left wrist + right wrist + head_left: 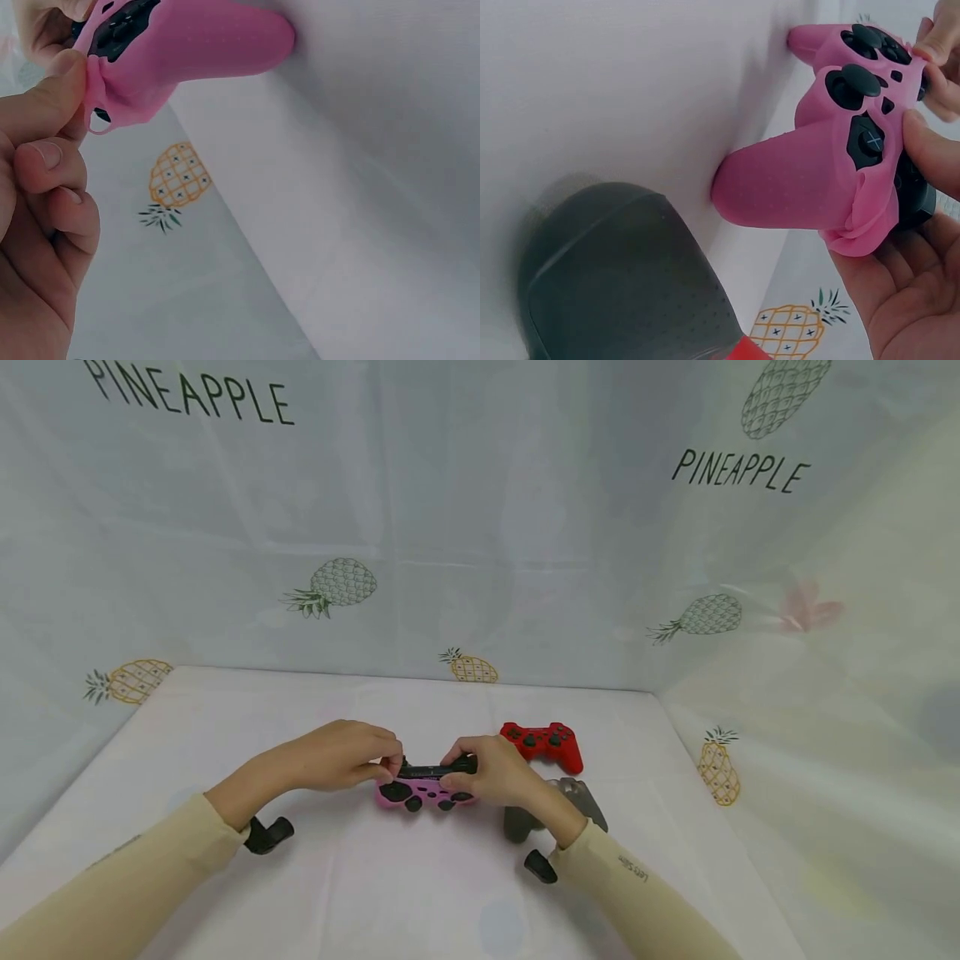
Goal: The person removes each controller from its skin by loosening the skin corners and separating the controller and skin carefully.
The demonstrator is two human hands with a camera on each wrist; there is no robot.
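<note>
A black game controller [431, 772] stands tilted up on the white tabletop, partly covered by a pink silicone skin [787, 180]. The skin wraps the grips and the face around the sticks and buttons; along the top edge, black plastic shows, and the pink rim is bunched at one corner. My left hand [352, 756] pinches the rim of the skin between thumb and forefinger at the controller's left top corner. At the right end my right hand [498, 772] grips the controller, thumb on the face and fingers behind it.
Beyond my right hand lies a red game controller [555, 743]. A dark grey controller [581, 797] sits under my right wrist, partly hidden by it. A pineapple-print curtain [517, 527] rises behind the table [375, 893] and along its sides.
</note>
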